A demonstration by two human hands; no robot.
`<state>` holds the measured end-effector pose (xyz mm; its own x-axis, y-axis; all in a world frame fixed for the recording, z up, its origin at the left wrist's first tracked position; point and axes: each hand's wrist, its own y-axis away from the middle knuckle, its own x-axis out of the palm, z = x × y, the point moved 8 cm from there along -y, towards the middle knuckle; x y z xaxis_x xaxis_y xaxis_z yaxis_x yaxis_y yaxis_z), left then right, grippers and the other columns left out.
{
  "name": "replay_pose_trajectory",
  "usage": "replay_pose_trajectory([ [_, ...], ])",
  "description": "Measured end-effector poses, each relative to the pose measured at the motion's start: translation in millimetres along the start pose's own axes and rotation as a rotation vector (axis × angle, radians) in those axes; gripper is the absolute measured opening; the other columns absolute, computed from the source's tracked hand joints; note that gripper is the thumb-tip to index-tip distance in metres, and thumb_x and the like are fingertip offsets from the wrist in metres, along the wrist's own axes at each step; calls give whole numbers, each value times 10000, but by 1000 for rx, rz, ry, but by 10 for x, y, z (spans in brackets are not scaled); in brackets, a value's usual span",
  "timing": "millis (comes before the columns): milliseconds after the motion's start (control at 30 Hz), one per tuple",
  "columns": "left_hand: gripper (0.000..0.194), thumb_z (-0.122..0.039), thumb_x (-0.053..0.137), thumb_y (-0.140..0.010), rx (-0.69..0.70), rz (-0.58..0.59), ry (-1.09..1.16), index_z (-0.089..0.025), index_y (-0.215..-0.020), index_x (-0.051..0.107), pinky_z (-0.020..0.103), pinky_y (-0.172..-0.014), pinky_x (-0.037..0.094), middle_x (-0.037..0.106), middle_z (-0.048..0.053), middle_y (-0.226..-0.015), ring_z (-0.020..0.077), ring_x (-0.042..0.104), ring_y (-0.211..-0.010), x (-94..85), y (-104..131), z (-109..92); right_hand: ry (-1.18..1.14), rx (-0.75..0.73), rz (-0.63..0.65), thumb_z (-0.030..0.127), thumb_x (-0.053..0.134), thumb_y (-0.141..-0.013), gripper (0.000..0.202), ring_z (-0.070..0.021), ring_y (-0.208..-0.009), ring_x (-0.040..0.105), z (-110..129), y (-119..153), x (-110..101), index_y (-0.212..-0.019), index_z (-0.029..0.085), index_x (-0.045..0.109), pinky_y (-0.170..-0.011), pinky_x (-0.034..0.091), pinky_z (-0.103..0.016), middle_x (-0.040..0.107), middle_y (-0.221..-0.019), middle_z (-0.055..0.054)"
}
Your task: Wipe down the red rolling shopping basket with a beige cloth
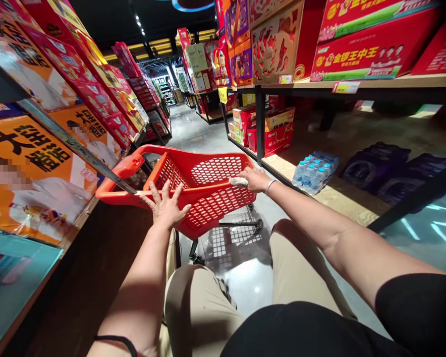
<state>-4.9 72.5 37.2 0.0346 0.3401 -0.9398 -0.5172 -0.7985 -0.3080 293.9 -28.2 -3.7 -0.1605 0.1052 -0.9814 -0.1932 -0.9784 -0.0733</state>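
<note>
A red plastic shopping cart (215, 196) with a perforated basket stands crosswise in front of my knees. My left hand (166, 206) lies on the near rim towards the cart's left end, its fingers spread. At the right end of the basket, my right hand (253, 179) has its fingers bent over a whitish cloth-like item (238, 182) at the rim. A light band circles my right wrist. The basket's inside shows in part, and nothing can be made out in it.
Shelves of orange boxes (22, 173) and red boxes rise close on the left. On the right, a shelf (301, 85) holds red cartons, with bottled water (314, 171) low down. A grey aisle floor (193, 126) runs ahead between displays.
</note>
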Motion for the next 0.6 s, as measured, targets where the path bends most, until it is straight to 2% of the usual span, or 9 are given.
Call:
replay_pose_trajectory([
  [100,747,-606,602,-875,13,1,12,-340,-1552,433,817,-1149,-54,171,73,-1716,492,-201,-1535,19,-44,-9,-16,13,35,262,624,-873,450,-306,-1174,567,-160,-16,-12,-1323,276,608,-952,466,-414,579,-1278,-116],
  [167,741,-614,601,-877,2,-4,19,-348,-1549,435,818,-1148,-49,173,77,-1716,490,-205,-1533,22,-98,30,-14,-18,42,242,646,-853,447,-294,-1131,583,-166,-2,-1,-1299,238,623,-915,472,-365,596,-1240,-127],
  [300,771,-593,626,-873,-37,18,61,-321,-1563,416,775,-1189,5,110,103,-1728,488,-172,-1541,79,-235,137,-26,-64,11,190,646,-827,446,-285,-1091,586,-16,127,49,-1273,187,627,-909,466,-340,605,-1176,-139],
  [367,826,-573,659,-856,-43,41,101,-297,-1583,381,734,-1218,48,54,113,-1734,495,-158,-1540,141,-283,100,-58,-56,-18,184,637,-829,493,-286,-1109,578,89,227,73,-1320,203,602,-938,463,-355,591,-1197,-136],
  [433,851,-552,694,-833,-7,82,150,-292,-1582,386,695,-1242,81,67,109,-1733,498,-158,-1537,231,-292,-67,-92,-48,-36,189,629,-834,540,-292,-1138,566,210,330,102,-1369,228,572,-966,462,-379,573,-1237,-134],
  [533,765,-521,708,-831,131,140,236,-309,-1530,480,659,-1265,96,207,92,-1705,482,-151,-1545,362,-215,-482,-139,-52,-40,187,608,-843,593,-297,-1136,568,374,446,141,-1427,262,533,-963,478,-415,554,-1284,-127],
  [600,698,-494,702,-843,183,112,295,-301,-1493,535,629,-1280,107,262,89,-1681,467,-131,-1556,391,-148,-670,-191,-125,-35,152,603,-830,629,-284,-1118,580,447,483,140,-1444,264,526,-956,489,-414,564,-1275,-117],
])
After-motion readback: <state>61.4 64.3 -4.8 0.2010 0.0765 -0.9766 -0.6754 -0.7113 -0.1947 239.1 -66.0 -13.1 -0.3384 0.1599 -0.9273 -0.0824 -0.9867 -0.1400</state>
